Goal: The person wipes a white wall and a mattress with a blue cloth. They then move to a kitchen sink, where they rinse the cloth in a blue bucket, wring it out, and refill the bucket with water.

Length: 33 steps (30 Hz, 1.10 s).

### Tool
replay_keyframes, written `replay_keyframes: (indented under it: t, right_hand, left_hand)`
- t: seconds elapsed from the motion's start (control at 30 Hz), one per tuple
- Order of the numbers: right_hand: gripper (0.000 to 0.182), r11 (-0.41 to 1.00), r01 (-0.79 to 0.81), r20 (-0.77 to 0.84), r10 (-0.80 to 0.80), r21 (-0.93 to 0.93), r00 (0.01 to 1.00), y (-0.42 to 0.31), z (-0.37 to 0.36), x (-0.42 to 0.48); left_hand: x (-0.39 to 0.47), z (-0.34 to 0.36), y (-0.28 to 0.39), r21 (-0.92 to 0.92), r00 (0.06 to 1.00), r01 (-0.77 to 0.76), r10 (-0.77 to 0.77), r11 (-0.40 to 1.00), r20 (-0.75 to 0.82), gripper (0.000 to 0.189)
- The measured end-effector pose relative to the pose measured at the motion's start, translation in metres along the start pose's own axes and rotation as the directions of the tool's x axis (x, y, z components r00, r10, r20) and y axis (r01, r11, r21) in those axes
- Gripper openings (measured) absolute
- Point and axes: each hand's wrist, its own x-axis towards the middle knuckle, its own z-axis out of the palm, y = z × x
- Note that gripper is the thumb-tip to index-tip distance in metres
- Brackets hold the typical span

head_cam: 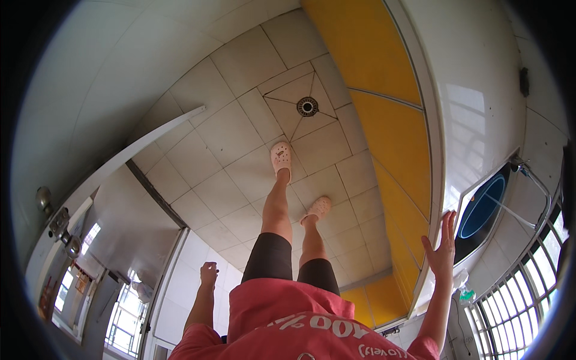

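My right hand (442,252) is at the white countertop's edge (450,189), just below the sink, its fingers spread and holding nothing. Left of my body, my left hand (209,272) hangs over the floor with its fingers curled; whether anything is in it is too small to tell. In the sink sits a blue plastic basin (482,209), and a thin stream of water appears to fall into it from the metal faucet (542,193).
Yellow cabinet doors (387,121) run under the counter. A round floor drain (307,106) lies in the tiled floor ahead of my pink clogs (281,155). At the left stands a door with a metal knob (73,246). A barred window (513,310) is at the right.
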Motion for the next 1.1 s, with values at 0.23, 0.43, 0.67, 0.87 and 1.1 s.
replay_keyframes:
  t: [0.23, 0.43, 0.67, 0.87, 1.1]
  right_hand:
    - [0.088, 0.989, -0.105, 0.067, 0.099, 0.104, 0.993, -0.008, -0.004, -0.001]
    - [0.071, 0.973, -0.070, -0.084, 0.090, 0.218, 0.992, -0.012, 0.004, -0.005]
    - [0.036, 0.027, -0.286, 0.257, 0.360, 0.958, 0.897, -0.009, 0.118, -0.048]
    - [0.049, -0.725, 0.360, 0.336, 0.623, 0.587, 0.706, 0.111, 0.228, -0.041]
    - [0.032, -0.755, 0.575, 0.312, 0.654, 0.314, 0.689, 0.101, 0.182, -0.035]
  left_hand:
    - [0.011, 0.004, 0.073, 0.014, 0.973, -0.229, 0.229, 0.973, -0.023, 0.019]
    - [0.014, 0.009, 0.133, -0.070, 0.923, -0.383, 0.385, 0.921, 0.004, 0.018]
    - [-0.029, 0.035, 0.210, -0.073, 0.780, -0.620, 0.624, 0.781, 0.049, 0.016]
    - [-0.103, 0.093, 0.251, -0.153, 0.737, -0.614, 0.631, 0.775, 0.241, 0.021]
    - [-0.187, 0.222, 0.278, -0.213, 0.428, -0.769, 0.733, 0.603, 0.529, 0.023]
